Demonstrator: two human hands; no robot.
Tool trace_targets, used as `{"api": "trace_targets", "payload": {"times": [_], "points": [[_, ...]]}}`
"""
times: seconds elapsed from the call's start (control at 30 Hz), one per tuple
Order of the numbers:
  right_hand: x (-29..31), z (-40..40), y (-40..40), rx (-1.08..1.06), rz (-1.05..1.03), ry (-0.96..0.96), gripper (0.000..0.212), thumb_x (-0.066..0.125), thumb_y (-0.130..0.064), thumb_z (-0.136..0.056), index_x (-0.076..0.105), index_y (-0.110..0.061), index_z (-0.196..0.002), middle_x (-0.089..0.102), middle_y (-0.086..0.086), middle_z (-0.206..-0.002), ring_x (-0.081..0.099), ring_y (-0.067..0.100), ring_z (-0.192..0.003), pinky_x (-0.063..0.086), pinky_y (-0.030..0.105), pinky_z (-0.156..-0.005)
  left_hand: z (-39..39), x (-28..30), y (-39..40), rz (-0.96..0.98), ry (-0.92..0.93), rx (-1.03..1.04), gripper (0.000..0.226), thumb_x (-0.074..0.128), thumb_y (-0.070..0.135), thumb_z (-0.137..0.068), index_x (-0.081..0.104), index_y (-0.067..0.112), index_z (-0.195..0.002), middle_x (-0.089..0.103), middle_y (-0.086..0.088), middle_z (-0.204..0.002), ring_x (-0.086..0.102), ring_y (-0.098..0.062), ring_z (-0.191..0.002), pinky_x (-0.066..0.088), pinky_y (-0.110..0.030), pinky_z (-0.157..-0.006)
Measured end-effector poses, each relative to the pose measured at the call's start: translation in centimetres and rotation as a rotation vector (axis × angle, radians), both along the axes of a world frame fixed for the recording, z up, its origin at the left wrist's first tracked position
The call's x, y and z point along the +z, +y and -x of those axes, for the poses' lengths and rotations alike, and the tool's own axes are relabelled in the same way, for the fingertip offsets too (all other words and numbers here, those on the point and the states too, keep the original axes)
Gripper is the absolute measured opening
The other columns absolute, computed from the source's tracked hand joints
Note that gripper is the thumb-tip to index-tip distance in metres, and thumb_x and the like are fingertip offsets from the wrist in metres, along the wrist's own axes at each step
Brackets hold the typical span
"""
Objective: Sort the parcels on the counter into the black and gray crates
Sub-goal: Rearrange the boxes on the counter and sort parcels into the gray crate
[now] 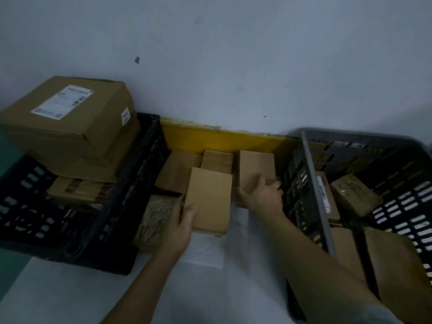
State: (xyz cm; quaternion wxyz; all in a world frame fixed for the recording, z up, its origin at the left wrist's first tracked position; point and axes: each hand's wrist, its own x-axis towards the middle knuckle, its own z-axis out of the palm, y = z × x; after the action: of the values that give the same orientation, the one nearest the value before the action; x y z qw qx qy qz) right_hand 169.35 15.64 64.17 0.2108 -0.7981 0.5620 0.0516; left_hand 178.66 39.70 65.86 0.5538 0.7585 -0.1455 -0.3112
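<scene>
Head view, looking down at a white desk (70, 295) against a pale wall (233, 54). Black crate (121, 230) stood at the left, gray crate (313, 183) at the right, cardboard parcels lying in the gap between them.

Left hand (180, 220) gripped a flat brown parcel (210, 202) at its near left corner, thumb on top, fingers curled under the edge. Right hand (261, 195) was blurred, fingers partly curled over the near end of a second brown parcel (256, 164) just beside the gray crate's wall; could not tell whether closed on it or merely touching.

Behind these, two more small parcels (217, 160) lay near a yellow strip (210, 139) along the wall. A crumpled paper-wrapped packet (154, 218) sat beside the black crate, a white sheet (205, 251) under the held parcel.

Large labelled box (67, 113) was stacked on top of the black crate's load. Several brown parcels (355, 197) lay inside the gray crate.
</scene>
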Motion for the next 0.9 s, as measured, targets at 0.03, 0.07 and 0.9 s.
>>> {"api": "trace_targets", "payload": {"times": [0.03, 0.07, 0.9], "points": [[-0.9, -0.6, -0.2, 0.012, -0.024, 0.008, 0.112, 0.054, -0.092, -0.083, 0.015, -0.029, -0.168, 0.012, 0.026, -0.167, 0.03, 0.052, -0.147, 0.048, 0.056, -0.108, -0.3, -0.5, 0.0, -0.012, 0.001, 0.0, 0.077, 0.047, 0.066, -0.089, 0.042, 0.037, -0.161, 0.06, 0.009, -0.144, 0.06, -0.013, -0.126, 0.05, -0.038, -0.105], [-1.5, -1.0, -0.3, 0.02, -0.036, 0.013, 0.111, 0.054, -0.091, -0.084, 0.016, -0.029, -0.168, 0.011, 0.027, -0.166, 0.03, 0.053, -0.146, 0.048, 0.056, -0.108, -0.4, -0.7, 0.1, -0.021, -0.009, -0.003, 0.074, 0.047, 0.065, -0.09, 0.044, 0.037, -0.159, 0.061, 0.009, -0.142, 0.06, -0.013, -0.125, 0.05, -0.037, -0.105], [3.1, 0.4, -2.7, 0.278, 0.148, 0.107, 0.079, 0.024, -0.07, -0.108, 0.015, -0.024, -0.172, 0.005, 0.019, -0.179, 0.009, 0.044, -0.163, 0.023, 0.059, -0.129, 2.3, -4.1, -1.5, -0.068, -0.036, -0.186, 0.074, 0.042, 0.072, -0.098, 0.032, 0.042, -0.164, 0.055, 0.008, -0.15, 0.058, -0.018, -0.132, 0.049, -0.048, -0.113]]}}
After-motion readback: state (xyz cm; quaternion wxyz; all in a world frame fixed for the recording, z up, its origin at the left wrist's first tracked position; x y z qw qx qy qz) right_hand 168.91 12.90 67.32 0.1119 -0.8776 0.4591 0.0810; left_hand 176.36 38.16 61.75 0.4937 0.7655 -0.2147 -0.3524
